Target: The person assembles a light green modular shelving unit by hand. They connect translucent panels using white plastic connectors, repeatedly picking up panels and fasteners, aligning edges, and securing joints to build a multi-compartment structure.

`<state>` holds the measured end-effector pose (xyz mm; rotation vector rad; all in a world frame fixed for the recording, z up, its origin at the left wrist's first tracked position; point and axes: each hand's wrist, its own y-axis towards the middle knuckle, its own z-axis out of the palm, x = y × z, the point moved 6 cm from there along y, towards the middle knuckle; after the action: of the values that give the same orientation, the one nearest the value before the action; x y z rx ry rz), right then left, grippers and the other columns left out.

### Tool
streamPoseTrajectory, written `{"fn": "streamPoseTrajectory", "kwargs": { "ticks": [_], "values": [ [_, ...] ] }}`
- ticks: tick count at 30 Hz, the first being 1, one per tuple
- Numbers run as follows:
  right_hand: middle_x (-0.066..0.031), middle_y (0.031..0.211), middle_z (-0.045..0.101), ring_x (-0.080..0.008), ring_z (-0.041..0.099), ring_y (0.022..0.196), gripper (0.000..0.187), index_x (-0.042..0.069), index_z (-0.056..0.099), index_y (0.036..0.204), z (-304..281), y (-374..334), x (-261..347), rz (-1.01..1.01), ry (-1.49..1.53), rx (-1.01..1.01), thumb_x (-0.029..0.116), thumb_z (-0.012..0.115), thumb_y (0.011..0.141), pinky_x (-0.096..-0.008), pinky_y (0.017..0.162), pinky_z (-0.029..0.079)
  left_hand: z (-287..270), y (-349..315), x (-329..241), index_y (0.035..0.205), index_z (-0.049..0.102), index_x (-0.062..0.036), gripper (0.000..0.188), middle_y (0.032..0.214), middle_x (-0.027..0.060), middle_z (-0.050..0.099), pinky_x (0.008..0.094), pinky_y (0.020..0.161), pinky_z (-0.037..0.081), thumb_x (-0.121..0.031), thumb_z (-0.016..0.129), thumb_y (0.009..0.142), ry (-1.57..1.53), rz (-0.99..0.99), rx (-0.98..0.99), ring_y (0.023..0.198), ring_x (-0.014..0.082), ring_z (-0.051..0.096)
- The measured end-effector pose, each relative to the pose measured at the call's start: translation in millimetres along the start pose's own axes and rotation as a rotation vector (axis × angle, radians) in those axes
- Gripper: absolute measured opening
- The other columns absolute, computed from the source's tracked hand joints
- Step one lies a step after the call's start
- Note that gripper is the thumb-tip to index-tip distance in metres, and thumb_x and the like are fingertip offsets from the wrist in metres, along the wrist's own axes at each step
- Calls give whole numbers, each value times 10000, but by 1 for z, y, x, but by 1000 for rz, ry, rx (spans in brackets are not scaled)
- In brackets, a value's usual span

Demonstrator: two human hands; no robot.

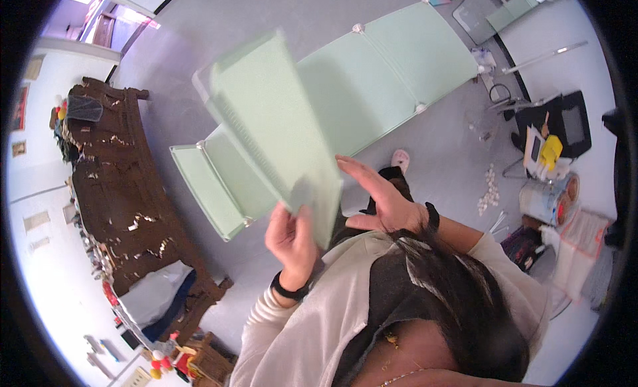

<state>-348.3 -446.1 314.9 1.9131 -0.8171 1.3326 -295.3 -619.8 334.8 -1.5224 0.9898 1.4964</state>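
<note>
My left hand grips the lower edge of a pale green rectangular panel, its thumb against the face. The panel is raised and tilted in front of me, blurred by motion. My right hand is open beside the panel's right edge, fingers stretched and thumb apart; whether a fingertip touches the edge I cannot tell. Behind the panel lies a long pale green panelled frame, with white corner connectors along its edges. A smaller end section of the same colour shows to the left, and the raised panel hides the stretch between.
A dark carved wooden bench runs along the left wall, a silvery sheet on it. Several small white pieces lie on the grey floor at right. Beyond them are a black chair with a yellow item and a clear tub.
</note>
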Motion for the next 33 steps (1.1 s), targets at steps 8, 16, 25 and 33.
{"fn": "streamPoseTrajectory", "kwargs": {
  "ticks": [8,16,25,33],
  "values": [
    [-241,1397,345,-348,381,1289,758,-25,223,1413,-174,-56,-86,208,-115,-290,74,626,779,-378,1041,334,290,13,53,1301,441,52,468,1151,112,582,265,891,431,-12,549,850,-184,-249,352,1071,153,529],
    [-220,950,638,-401,618,867,315,56,533,1209,-293,-61,-216,427,-461,-503,176,520,918,-421,713,492,357,20,182,1184,575,-30,410,1142,203,601,363,893,467,-114,608,783,383,-72,428,1050,310,596],
    [-225,942,635,-383,626,813,323,43,532,1217,-288,-8,-212,390,-554,-529,149,514,912,-404,680,495,328,1,340,1056,590,39,290,991,128,640,368,844,503,-173,592,858,-251,-1157,436,912,258,623],
    [-243,877,631,-392,628,766,327,34,534,1211,-270,22,-219,348,-597,-507,129,522,899,-422,661,494,378,0,340,1097,484,69,273,1108,169,563,412,934,475,-145,491,928,-715,-1342,369,1026,263,576]
  ]
}}
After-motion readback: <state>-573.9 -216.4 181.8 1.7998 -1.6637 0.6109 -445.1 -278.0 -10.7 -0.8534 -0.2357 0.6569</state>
